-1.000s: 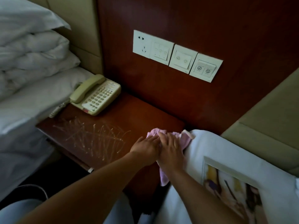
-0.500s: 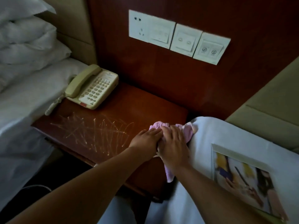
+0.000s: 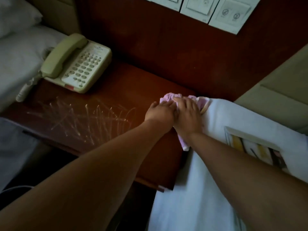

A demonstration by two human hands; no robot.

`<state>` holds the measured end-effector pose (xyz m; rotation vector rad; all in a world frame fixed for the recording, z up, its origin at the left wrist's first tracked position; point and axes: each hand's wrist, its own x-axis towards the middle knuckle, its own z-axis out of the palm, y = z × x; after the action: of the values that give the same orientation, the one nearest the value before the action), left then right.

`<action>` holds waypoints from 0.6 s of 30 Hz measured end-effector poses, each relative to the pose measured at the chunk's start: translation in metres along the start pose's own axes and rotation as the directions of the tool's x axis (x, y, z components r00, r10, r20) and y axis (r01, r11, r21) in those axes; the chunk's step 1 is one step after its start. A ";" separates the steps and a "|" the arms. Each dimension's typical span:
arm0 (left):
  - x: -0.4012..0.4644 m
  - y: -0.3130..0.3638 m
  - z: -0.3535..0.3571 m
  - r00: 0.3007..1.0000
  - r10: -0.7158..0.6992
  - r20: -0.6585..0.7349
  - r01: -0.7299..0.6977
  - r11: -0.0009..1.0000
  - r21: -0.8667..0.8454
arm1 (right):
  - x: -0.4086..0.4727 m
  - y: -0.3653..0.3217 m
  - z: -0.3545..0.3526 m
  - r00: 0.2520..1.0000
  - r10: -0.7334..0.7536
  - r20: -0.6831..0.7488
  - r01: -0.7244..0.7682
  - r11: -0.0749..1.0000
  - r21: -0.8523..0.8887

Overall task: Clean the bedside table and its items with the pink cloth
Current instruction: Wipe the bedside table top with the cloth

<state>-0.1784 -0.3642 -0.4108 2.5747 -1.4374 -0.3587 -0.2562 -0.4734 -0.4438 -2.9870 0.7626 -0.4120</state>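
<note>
Pink cloth (image 3: 171, 98) is pressed flat under both hands at frame centre-right, on bedside table (image 3: 103, 104) right edge. Left hand (image 3: 160, 112) and right hand (image 3: 187, 114) are laid palm-down, fingers extended, not curled. Unwiped streaks (image 3: 80, 119) and telephone (image 3: 76, 64) lie to the left; left hand is nearer.

The cloth (image 3: 170, 97) is pale pink with a lilac cast. The bedside table (image 3: 116, 90) is dark reddish-brown wood, crossed by pale streaks (image 3: 80, 117) fanning over its front part. The telephone (image 3: 75, 64) is cream-beige with grey keys and a small red label. The switch plates (image 3: 215, 9) are white. The pillow (image 3: 233, 117) is white, with a multicoloured printed picture (image 3: 253, 150).
</note>
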 end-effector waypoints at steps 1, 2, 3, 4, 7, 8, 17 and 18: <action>-0.012 0.002 0.003 1.000 -0.014 -0.010 0.014 1.000 0.015 | -0.010 -0.005 -0.001 1.000 0.003 0.013 -0.003 1.000 0.012; -0.026 0.005 0.006 0.999 -0.029 -0.021 0.030 0.999 0.019 | -0.024 -0.011 -0.004 1.000 0.004 0.028 -0.005 1.000 0.017; -0.045 0.009 0.009 0.998 -0.045 -0.033 0.045 0.999 0.011 | -0.040 -0.018 -0.006 1.000 0.001 0.031 -0.001 1.000 0.022; -0.067 0.013 0.013 0.997 -0.060 -0.046 0.060 0.998 -0.002 | -0.059 -0.025 -0.008 1.000 -0.010 0.020 0.010 0.999 0.034; -0.140 0.031 0.027 0.990 -0.105 -0.096 0.101 0.994 -0.046 | -0.121 -0.045 -0.021 0.996 -0.069 -0.053 0.072 0.996 0.058; -0.163 0.037 0.030 0.989 -0.122 -0.087 0.117 0.991 -0.064 | -0.141 -0.051 -0.027 0.996 -0.081 -0.045 0.083 0.995 0.049; -0.223 0.058 0.028 0.981 -0.196 0.011 0.196 0.979 -0.057 | -0.190 -0.064 -0.049 0.935 -0.201 0.292 0.222 0.974 -0.039; -0.219 0.057 0.029 0.981 -0.193 0.000 0.193 0.980 -0.048 | -0.186 -0.063 -0.047 0.937 -0.206 0.283 0.225 0.973 -0.039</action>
<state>-0.3437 -0.2079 -0.3964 2.6809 -1.1647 -0.4082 -0.3966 -0.3278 -0.4381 -3.1085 0.4342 0.0341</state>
